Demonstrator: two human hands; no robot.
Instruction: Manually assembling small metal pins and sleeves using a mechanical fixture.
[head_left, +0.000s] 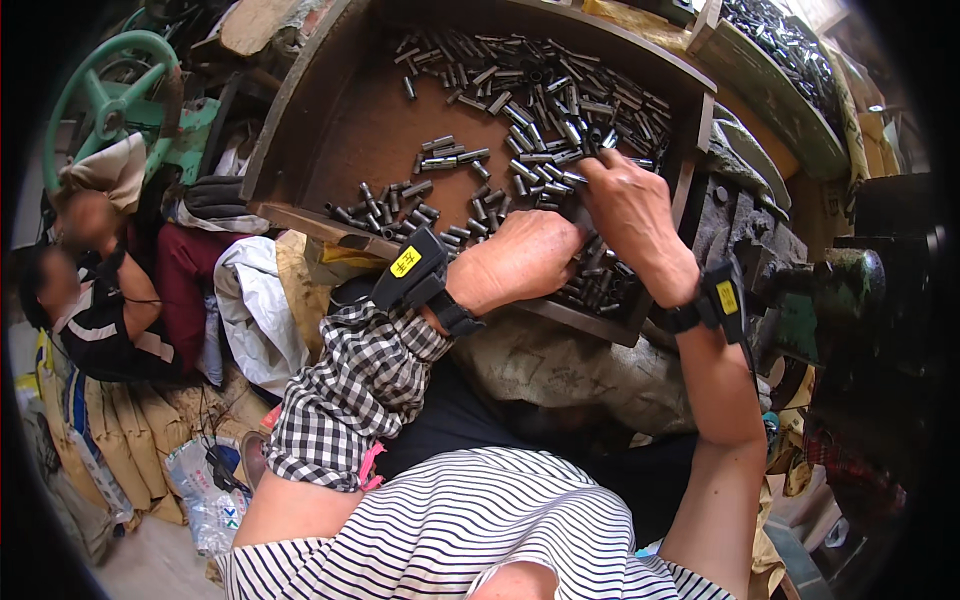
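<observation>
Many short metal tubes [530,120] lie in a shallow wooden tray [290,110] in front of me, heaped thickest at its far right. My left hand [520,255] is over the tray's near edge, its fingers curled inward. What they hold, if anything, is hidden behind the knuckles. My right hand [630,205] reaches into the heap from the right, its fingers bent and drawn together at the tubes. Whether one is gripped there cannot be made out. The two hands are close together, with loose tubes beside and below them.
A green handwheel [110,110] stands at the far left, near another person [110,290]. Another container of metal pieces [780,50] is at the upper right. Dark machinery [850,290] flanks my right arm, and cloth sacking [570,385] hangs below the tray.
</observation>
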